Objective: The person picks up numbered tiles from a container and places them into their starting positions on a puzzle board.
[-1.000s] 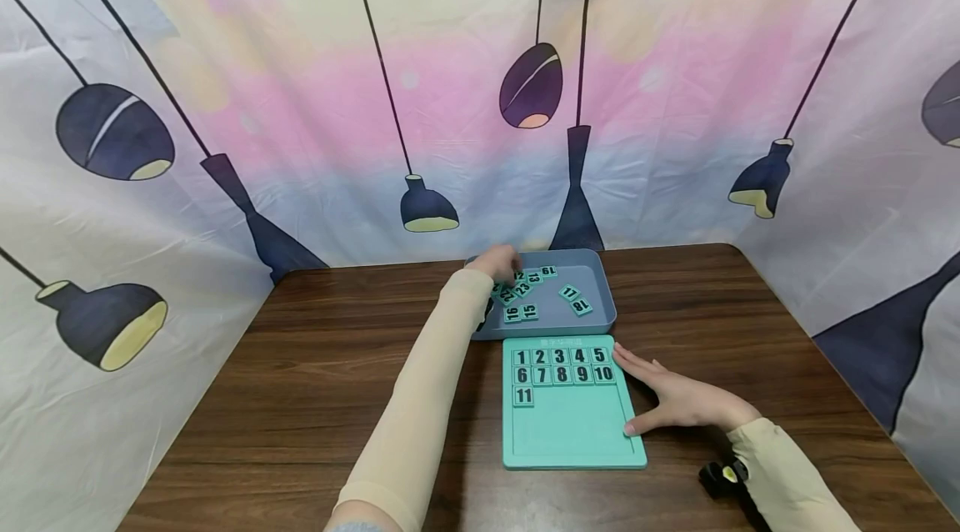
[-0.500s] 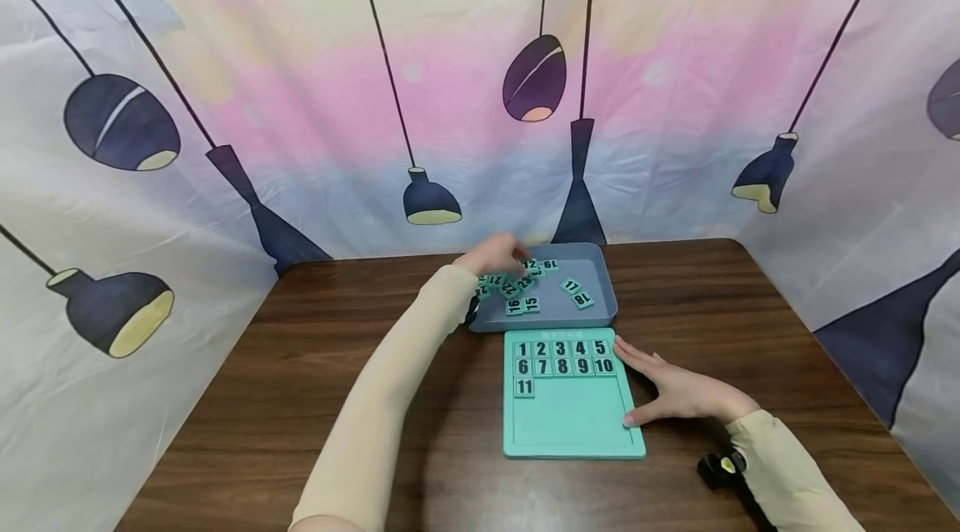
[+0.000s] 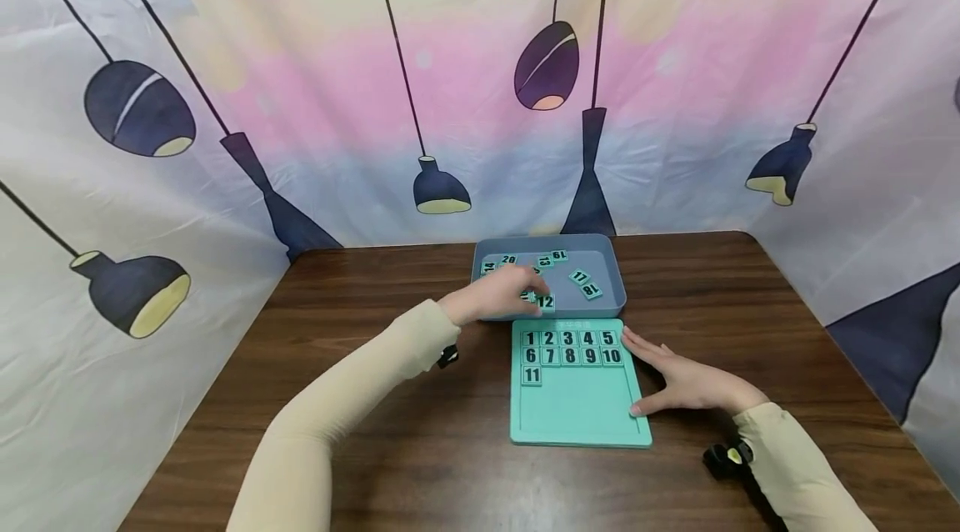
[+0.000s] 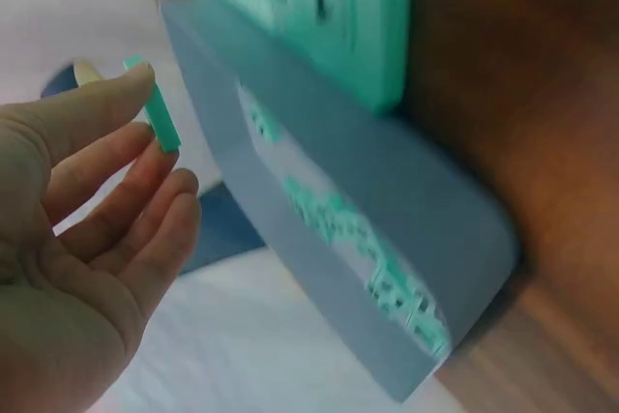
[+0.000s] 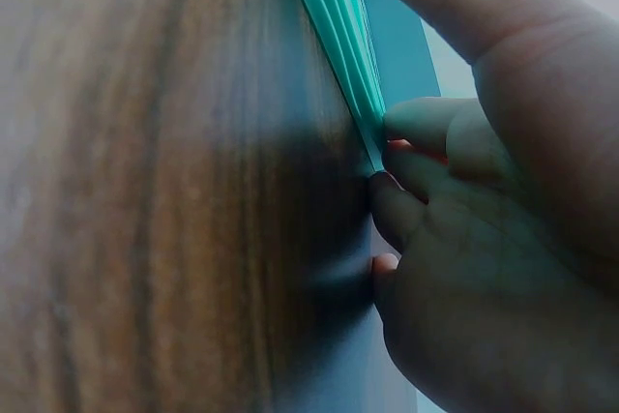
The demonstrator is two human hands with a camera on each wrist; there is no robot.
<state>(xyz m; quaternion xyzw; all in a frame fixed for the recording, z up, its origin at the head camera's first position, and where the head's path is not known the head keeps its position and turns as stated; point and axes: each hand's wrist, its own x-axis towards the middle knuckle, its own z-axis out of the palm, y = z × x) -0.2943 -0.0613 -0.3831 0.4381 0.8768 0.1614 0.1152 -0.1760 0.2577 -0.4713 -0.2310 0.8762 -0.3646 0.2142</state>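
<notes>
My left hand [image 3: 498, 292] pinches a green number tile [image 3: 546, 303] marked 12 between thumb and fingers, over the front part of the grey-blue tray [image 3: 606, 265]. In the left wrist view the tile [image 4: 155, 108] is seen edge-on, lifted above the tray. My right hand [image 3: 690, 380] rests spread at the right side of the green number board [image 3: 577, 415], thumb and fingertips on its edge. Tiles 1 to 10 fill two rows on the board, and tile 11 [image 3: 532, 375] begins the third row at the left.
Several loose tiles lie in the tray, among them 17 [image 3: 579, 276] and 18 [image 3: 592, 290]; others are partly hidden by my left hand. The tray stands just behind the board on the brown wooden table [image 3: 375, 432]. A printed cloth [image 3: 480, 82] hangs behind the table.
My left hand has come from the tray's back left toward its front, now with tile 12 in its fingers. The right hand keeps its place on the board. The head view has shifted slightly.
</notes>
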